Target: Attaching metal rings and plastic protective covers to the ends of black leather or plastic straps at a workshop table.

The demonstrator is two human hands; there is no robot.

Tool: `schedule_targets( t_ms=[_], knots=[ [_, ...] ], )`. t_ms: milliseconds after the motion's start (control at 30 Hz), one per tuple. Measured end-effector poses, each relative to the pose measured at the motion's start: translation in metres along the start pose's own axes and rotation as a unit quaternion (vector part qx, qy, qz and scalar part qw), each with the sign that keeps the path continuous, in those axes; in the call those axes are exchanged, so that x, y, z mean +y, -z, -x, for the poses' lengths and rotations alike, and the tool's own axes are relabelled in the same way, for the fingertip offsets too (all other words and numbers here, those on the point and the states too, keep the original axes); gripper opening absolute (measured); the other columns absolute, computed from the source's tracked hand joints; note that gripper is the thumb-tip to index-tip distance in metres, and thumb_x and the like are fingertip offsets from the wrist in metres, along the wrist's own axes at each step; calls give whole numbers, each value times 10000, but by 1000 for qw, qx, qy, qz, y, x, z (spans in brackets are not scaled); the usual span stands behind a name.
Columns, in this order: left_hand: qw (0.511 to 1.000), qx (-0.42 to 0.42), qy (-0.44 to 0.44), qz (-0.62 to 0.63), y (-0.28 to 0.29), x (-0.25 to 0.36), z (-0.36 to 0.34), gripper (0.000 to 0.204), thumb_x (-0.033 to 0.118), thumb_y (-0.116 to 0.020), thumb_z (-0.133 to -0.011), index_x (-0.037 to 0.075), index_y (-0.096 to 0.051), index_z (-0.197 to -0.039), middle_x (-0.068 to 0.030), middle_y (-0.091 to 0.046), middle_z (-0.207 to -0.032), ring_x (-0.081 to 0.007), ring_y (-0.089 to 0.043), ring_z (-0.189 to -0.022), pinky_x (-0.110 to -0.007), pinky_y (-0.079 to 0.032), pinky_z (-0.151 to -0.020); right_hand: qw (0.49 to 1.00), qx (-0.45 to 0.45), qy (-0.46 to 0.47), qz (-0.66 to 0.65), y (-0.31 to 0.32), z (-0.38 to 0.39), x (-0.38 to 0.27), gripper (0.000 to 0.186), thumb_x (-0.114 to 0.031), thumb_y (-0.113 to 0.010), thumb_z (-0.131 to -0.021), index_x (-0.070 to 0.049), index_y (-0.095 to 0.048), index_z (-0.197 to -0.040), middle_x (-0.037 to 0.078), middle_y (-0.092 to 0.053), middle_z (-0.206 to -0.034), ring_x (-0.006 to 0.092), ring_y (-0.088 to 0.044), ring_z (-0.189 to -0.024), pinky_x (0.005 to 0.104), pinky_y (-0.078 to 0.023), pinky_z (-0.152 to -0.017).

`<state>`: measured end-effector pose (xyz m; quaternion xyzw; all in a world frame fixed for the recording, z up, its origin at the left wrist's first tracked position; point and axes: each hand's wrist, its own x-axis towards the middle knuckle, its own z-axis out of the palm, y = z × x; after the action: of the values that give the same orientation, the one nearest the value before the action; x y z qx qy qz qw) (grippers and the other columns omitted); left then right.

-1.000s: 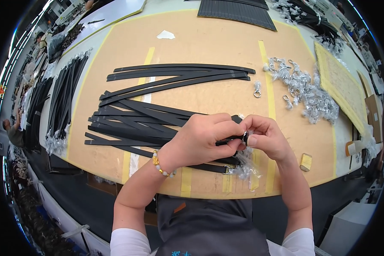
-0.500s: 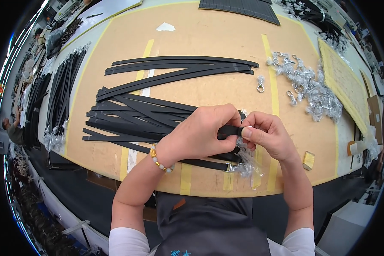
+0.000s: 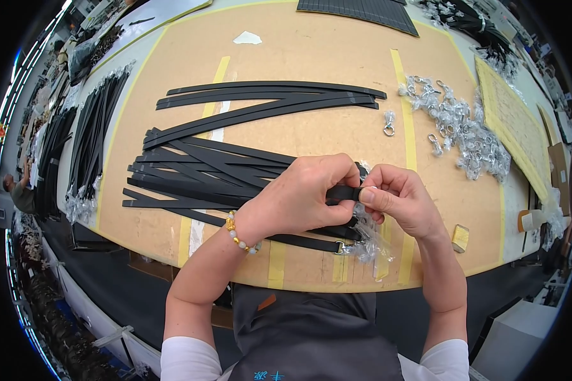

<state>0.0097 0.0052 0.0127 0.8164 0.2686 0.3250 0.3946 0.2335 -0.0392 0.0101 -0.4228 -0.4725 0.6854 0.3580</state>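
Observation:
Both hands meet over the right end of a pile of black straps point(image 3: 197, 166). My left hand point(image 3: 305, 190), with a beaded bracelet at the wrist, pinches a black strap point(image 3: 344, 193) between thumb and fingers. Thumb and forefinger of my right hand point(image 3: 397, 197) are closed on the end of that same strap, whose tip they hide. Just below, a strap with a metal snap hook point(image 3: 340, 247) lies beside crumpled clear plastic wrapping point(image 3: 372, 244). Other strap ends are covered by my hands.
Several plastic-wrapped snap hooks point(image 3: 461, 127) are heaped at the right, with a single one point(image 3: 388, 123) lying apart. A yellow block point(image 3: 460, 239) rests near the front right edge. Bundled straps point(image 3: 95, 136) lie at the left; a yellow-edged board point(image 3: 511, 127) stands far right.
Hardly anything differs. Both hands keep their pinch on the strap at nearly the same spot, and the view has shifted very slightly.

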Motion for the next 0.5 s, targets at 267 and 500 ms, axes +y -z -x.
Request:
schedule_targets(
  t_ms=[267,500],
  knots=[
    [1000,8,-20,-8,-3,-4,0,200,16,-747,-737,5,-632,-901,-79,-666,-787,-163,-666,-695,-277,-538,-598,1000,9,6,13,-1,0,2,233,-242,-753,-953,-45,-634,-922,-27,-625,-734,22,-549,-632,195,-430,-559],
    [999,5,-30,-18,-2,-5,0,206,18,-746,-734,10,-630,-904,-80,-667,-789,-183,-666,-679,-284,-539,-597,999,20,22,29,-5,0,2,235,-236,-744,-960,-32,-631,-932,-28,-615,-731,20,-534,-631,196,-422,-561]
  ],
)
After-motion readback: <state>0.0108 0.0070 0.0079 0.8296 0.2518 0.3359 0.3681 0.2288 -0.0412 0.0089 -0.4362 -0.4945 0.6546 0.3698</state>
